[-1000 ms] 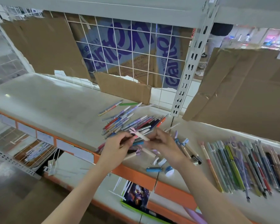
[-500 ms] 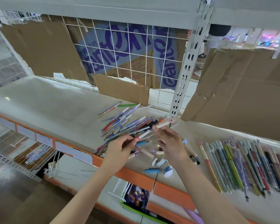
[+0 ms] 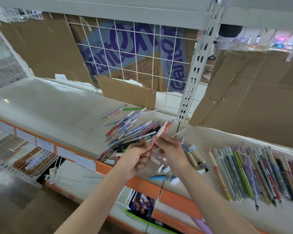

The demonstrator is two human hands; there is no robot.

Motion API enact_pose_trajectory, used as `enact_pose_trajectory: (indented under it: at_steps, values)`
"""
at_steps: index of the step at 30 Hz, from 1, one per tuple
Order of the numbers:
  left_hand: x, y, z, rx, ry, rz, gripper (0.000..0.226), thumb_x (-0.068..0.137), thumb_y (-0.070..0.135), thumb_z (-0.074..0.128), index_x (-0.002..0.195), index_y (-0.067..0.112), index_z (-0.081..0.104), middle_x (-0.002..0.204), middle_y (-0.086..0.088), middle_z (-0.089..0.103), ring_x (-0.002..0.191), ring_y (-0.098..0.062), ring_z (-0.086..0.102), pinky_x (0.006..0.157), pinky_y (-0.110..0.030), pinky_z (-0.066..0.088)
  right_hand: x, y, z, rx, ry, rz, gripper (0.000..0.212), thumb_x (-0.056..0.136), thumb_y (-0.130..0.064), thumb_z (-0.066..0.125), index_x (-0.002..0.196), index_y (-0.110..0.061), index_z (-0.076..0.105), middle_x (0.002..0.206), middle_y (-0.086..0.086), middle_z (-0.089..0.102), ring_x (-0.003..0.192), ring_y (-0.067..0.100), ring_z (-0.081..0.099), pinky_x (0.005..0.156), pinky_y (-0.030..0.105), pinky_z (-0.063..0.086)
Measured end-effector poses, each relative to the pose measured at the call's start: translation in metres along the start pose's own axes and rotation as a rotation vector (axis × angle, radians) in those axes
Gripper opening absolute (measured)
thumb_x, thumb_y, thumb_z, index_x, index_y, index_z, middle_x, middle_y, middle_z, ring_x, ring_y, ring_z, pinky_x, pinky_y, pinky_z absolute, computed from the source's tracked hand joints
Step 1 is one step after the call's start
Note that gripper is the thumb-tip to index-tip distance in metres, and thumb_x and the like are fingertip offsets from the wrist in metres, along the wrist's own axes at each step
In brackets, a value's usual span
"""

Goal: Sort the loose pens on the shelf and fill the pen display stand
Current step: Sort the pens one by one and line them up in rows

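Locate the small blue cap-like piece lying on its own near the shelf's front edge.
In the head view, the blue piece lies on the shelf by its orange front edge, just below the right hand and left of the sorted row of pens.

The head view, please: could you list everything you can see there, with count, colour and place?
loose pens: a jumbled pile, mixed colours, middle of the shelf
sorted pens: a long row laid side by side, mixed colours, right of the shelf
small caps and pen parts: several, blue and white, near the front edge
pink-and-white pen: one, held above the pile
shelf: one, pale top with orange front edge
cardboard sheets: several, brown, against the wire back
left hand: grips the pen's lower end
right hand: pinches the pen higher up
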State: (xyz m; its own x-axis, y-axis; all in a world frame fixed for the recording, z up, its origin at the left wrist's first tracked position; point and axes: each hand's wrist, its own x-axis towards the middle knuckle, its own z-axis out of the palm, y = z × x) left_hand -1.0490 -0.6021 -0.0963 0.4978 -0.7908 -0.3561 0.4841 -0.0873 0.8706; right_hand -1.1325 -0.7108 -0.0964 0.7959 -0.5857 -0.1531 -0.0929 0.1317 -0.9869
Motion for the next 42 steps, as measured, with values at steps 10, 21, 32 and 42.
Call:
enact_pose_trajectory:
  at_steps: [10, 21, 32, 42]
  values:
    - [0.003, 0.005, 0.012, 0.181, 0.049, 0.146, 0.020, 0.094, 0.022, 0.053, 0.081, 0.006, 0.057, 0.048, 0.009, 0.045, 0.035, -0.003, 0.027, 0.033, -0.014, 0.020, 0.021, -0.023, -0.014, -0.302, 0.208, -0.073, 0.037, 0.090, -0.044, 0.053, 0.063, -0.020, 0.046, 0.047, -0.013, 0.038, 0.051, 0.007, 0.032, 0.055, 0.025, 0.028]
    - [0.003, 0.012, 0.023, 0.011, -0.007, 0.014, 0.020, 0.096, 0.017, 0.048, 0.079, 0.010, 0.056, 0.050, 0.007, 0.037, 0.036, -0.003, 0.023, 0.030, -0.014, 0.014, 0.020, -0.022, -0.006, -0.060, 0.131, -0.078, 0.034, 0.100, -0.029, 0.041, 0.068, -0.018, 0.035, 0.041, -0.014, 0.027, 0.040, 0.005, 0.024, 0.049, 0.025, 0.024]
    - [0.045, 0.015, -0.039, 0.993, 0.305, 0.317, 0.020, 0.095, 0.034, 0.049, 0.083, 0.022, 0.059, 0.077, 0.009, 0.061, 0.070, -0.006, 0.056, 0.061, -0.016, 0.041, 0.020, -0.012, -0.041, -0.098, 0.098, -0.102, 0.024, 0.098, -0.021, 0.047, 0.078, -0.009, 0.045, 0.062, 0.002, 0.061, 0.047, 0.011, 0.044, 0.044, 0.021, 0.032]
    - [0.117, 0.047, -0.073, 1.527, 0.686, 0.225, 0.039, 0.098, 0.028, 0.038, 0.122, 0.003, 0.055, 0.124, -0.020, 0.052, 0.114, -0.036, 0.044, 0.094, -0.043, 0.039, 0.001, 0.002, -0.106, -0.901, 0.354, -0.014, 0.012, 0.092, -0.020, 0.051, 0.102, -0.017, 0.058, 0.068, -0.004, 0.054, 0.065, 0.018, 0.049, 0.056, 0.027, 0.033]
